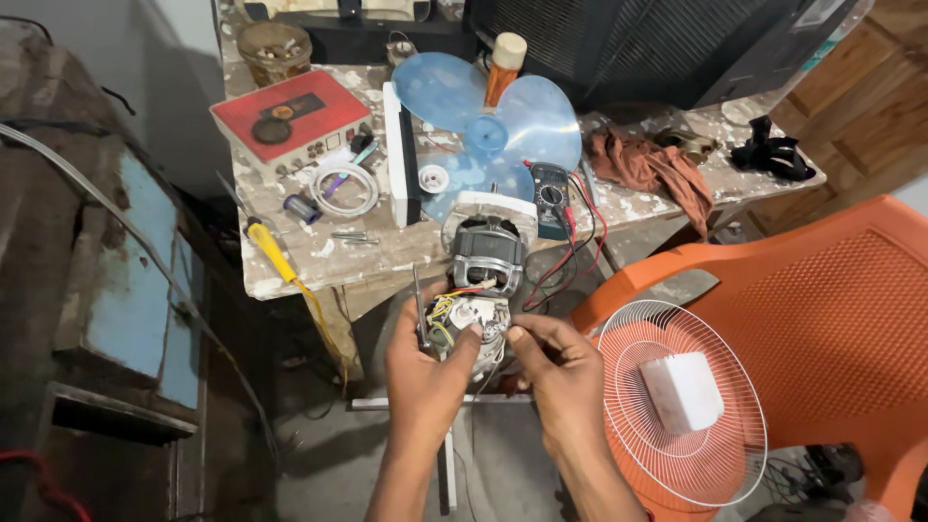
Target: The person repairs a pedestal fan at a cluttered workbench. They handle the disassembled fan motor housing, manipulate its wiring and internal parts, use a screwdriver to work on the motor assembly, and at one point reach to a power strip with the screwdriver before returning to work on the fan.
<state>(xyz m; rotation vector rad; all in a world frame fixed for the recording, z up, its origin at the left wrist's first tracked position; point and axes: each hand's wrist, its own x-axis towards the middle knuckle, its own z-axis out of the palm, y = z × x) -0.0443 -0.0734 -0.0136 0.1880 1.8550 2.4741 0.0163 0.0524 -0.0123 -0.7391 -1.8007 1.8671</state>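
A fan motor (pixel 486 253) with a grey metal core, white end plates and coloured wires rests against the front edge of the paint-spattered table (pixel 319 256). My left hand (pixel 425 362) grips its near end from the left, thumb on the white plate, and a thin metal tool (pixel 418 304) stands up from that hand. My right hand (pixel 559 372) pinches a thin wire at the motor's near right side. A translucent blue fan blade (pixel 503 126) lies on the table behind the motor.
A multimeter (pixel 551 196) with red and black leads lies beside the motor. On the table are a red-topped box (pixel 290 116), a yellow-handled screwdriver (pixel 271 249), a white coil and a brown rag (pixel 648 164). An orange plastic chair (pixel 831 319) at right holds a white fan grille (pixel 677 406).
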